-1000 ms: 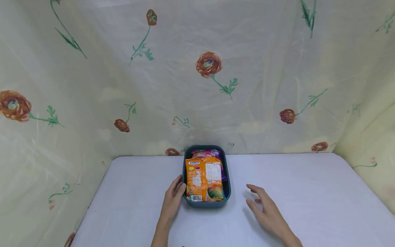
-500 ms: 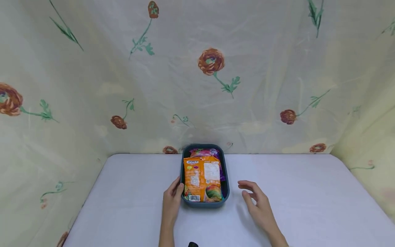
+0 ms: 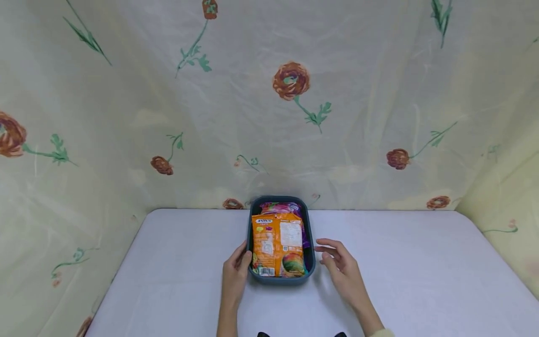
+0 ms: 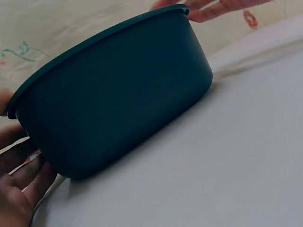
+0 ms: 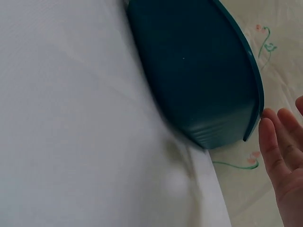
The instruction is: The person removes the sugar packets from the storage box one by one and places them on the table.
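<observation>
A dark teal rectangular plastic bin (image 3: 283, 282) stands on the white table. Inside it lies an orange FOX'S candy bag (image 3: 273, 245) with a fruit picture, partly covering a purple-pink bag (image 3: 282, 208) behind. My left hand (image 3: 233, 276) rests along the bin's left side. Its thumb is by the rim and its straight fingers lie against the outer wall, as the left wrist view also shows. My right hand (image 3: 343, 271) is beside the bin's right side, fingers extended and slightly bent, holding nothing. Whether its fingertips (image 5: 267, 116) touch the rim is hard to tell.
The white-covered table (image 3: 181, 262) spreads on both sides of the bin. A pale flowered cloth (image 3: 236, 107) hangs behind and along the sides, close to the bin's far end. Two small black objects show at the bottom edge of the head view.
My right hand has moved leftward to the bin's right side. The left hand stays at the left side, and the bin and bags keep their place. The head view has shifted slightly.
</observation>
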`<state>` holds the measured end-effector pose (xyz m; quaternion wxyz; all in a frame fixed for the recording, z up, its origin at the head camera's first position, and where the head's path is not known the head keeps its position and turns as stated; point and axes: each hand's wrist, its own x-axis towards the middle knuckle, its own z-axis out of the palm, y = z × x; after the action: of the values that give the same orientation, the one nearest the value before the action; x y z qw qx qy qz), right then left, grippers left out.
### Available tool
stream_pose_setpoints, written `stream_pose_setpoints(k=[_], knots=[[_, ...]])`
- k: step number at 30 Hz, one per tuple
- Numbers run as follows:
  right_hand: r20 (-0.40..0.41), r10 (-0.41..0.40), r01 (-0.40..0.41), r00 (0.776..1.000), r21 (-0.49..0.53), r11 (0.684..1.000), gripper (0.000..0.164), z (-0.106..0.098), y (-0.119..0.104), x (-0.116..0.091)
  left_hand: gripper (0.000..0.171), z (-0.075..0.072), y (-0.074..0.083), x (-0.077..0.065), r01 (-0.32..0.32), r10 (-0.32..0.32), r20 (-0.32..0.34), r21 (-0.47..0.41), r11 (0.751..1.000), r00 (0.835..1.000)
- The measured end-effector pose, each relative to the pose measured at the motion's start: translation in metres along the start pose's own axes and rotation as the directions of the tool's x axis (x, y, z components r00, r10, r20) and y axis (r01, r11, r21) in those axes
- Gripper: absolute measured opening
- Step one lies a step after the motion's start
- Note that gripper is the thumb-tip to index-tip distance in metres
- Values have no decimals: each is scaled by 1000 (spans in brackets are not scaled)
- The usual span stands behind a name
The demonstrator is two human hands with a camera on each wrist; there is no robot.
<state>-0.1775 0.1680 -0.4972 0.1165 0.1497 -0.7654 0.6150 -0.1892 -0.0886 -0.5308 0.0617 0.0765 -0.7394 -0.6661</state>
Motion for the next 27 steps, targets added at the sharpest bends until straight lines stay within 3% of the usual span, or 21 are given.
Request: stream_pose_setpoints(k=[5,11,16,21,27], knots=[[31,25,-24,999,-30,999,30,4,-7,6,41,1,0,-2,-54,57,-64,51,997,996],[60,66,-52,996,-217,975,30,7,-14,13,32,5,0,-3,-84,97,-160,84,993,982],[105,120,-70,987,-391,918,33,10,-26,21,32,6,1,-2,-74,87,-172,80,994,981],[178,138,-29,974,-510,859,36,15,-40,28,32,5,0,-2,-69,82,-172,80,994,982],[156,201,-89,967,-532,842,32,29,-51,35,33,5,-2,-2,-62,74,-159,81,995,984]])
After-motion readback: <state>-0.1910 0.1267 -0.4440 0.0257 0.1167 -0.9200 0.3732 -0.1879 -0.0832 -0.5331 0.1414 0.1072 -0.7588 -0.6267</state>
